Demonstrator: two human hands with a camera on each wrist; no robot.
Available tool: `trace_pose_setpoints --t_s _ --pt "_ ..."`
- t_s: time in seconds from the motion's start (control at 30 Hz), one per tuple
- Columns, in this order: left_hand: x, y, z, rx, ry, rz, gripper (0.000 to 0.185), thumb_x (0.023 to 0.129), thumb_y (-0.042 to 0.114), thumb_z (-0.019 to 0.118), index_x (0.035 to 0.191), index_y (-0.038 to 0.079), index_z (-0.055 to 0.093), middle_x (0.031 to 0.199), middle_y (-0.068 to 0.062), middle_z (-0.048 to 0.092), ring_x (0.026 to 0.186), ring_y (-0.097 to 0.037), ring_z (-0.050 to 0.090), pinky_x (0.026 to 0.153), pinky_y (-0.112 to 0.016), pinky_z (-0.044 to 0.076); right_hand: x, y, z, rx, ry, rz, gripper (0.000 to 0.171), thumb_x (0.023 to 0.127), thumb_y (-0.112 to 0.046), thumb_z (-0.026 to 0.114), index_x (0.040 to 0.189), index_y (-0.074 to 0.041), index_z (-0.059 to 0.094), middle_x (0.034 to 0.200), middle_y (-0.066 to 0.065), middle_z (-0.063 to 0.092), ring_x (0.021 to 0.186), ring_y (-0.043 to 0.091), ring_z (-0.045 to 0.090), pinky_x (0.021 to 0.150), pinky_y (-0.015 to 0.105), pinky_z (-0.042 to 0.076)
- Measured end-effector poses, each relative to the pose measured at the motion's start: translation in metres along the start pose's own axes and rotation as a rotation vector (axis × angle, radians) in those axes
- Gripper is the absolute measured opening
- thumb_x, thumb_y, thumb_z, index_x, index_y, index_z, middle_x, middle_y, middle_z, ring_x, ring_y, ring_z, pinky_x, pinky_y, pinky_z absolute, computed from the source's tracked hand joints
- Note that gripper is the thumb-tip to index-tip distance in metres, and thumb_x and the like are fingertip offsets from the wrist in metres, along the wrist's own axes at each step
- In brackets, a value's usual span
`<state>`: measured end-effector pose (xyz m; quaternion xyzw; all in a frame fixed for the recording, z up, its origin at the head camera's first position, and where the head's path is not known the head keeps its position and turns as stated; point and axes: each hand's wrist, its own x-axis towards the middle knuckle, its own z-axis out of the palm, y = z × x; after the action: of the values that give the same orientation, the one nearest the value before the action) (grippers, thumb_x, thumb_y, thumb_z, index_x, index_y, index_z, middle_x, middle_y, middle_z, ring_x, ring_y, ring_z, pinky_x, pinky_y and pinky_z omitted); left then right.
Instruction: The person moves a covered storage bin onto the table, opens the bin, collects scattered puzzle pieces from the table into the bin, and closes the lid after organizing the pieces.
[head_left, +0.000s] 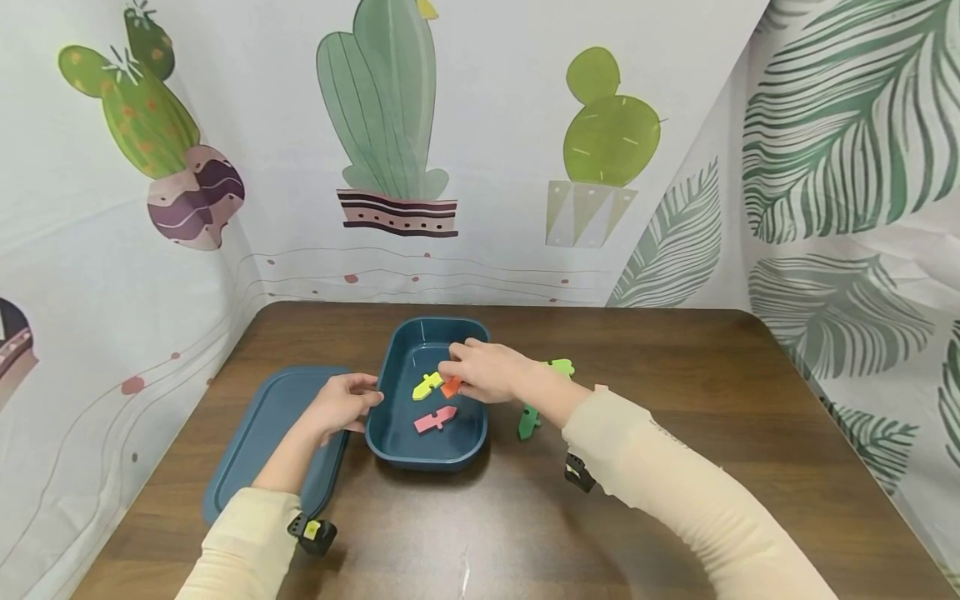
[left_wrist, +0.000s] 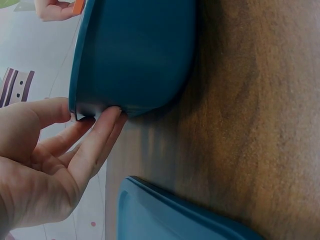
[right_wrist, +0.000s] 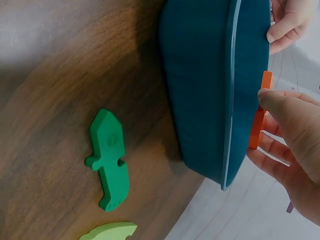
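Observation:
A dark blue rectangular container (head_left: 397, 446) stands on the table. My left hand (head_left: 341, 406) pinches its left rim, thumb at the edge and fingers against the outer wall, as the left wrist view shows. Over the container's right half, my right hand (head_left: 487, 371) holds an orange puzzle piece (right_wrist: 258, 120) between thumb and fingers, above the container floor. Inside lie a yellow arrow-shaped piece (head_left: 427, 386) and a pink one (head_left: 435, 418). To the right of the container, a green piece (right_wrist: 111, 155) and a light green piece (right_wrist: 111, 232) lie on the table.
A flat blue lid (head_left: 262, 442) lies left of the container, partly under my left forearm. The brown wooden table (head_left: 712, 375) reaches back to a fabric backdrop printed with cacti and leaves. Behind my right sleeve a small reddish bit (head_left: 601, 387) shows.

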<state>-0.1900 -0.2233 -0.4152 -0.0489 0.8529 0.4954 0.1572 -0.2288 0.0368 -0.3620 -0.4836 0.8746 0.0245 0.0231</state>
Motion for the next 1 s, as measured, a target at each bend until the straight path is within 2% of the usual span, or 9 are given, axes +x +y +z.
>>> trace_pose_setpoints --t_s 0.57,1.0 --pt "-0.004 0.005 0.000 -0.004 -0.009 -0.012 0.046 0.091 0.014 0.055 0.132 -0.003 0.042 0.125 -0.025 0.053 0.102 -0.035 0.056 0.069 -0.039 0.056 0.016 -0.014 -0.003 0.003 -0.034 -0.017 0.029 0.085 -0.027 0.066 0.111 -0.023 0.054 0.105 0.001 0.053 0.092 0.015 0.048 0.074 0.021 0.046" --pt "-0.006 0.006 0.000 -0.014 -0.012 -0.017 0.047 0.091 0.015 0.055 0.133 -0.003 0.042 0.126 -0.025 0.051 0.102 -0.035 0.056 0.069 -0.038 0.056 0.026 -0.019 -0.005 0.015 -0.039 -0.006 0.024 0.086 -0.027 0.064 0.108 -0.022 0.055 0.105 0.001 0.054 0.091 0.015 0.049 0.072 0.020 0.045"
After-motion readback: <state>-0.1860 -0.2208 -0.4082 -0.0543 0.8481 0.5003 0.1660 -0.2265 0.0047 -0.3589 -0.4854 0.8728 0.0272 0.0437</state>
